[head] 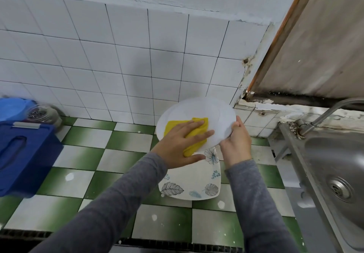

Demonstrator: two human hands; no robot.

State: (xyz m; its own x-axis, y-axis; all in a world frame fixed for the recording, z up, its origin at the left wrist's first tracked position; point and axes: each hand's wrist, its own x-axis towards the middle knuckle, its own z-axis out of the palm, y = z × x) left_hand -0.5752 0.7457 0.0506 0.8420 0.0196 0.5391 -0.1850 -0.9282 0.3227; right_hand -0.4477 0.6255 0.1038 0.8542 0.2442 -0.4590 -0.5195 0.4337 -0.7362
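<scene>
A round white plate [208, 113] is held tilted above the green-and-white tiled counter. My right hand [235, 144] grips its right rim, thumb on the face. A folded yellow cloth [174, 127] lies on the plate's face, and my left hand [181, 144] presses it flat with straight fingers. Below the plate, a square plate with a leaf pattern [192, 181] rests on the counter, partly hidden by my arms.
A steel sink [334, 166] with a drain and a tap [323, 117] sits at the right. At the left stand a blue plastic box [23, 154], a blue lid and a glass jar [42, 113]. A white tiled wall rises behind the counter.
</scene>
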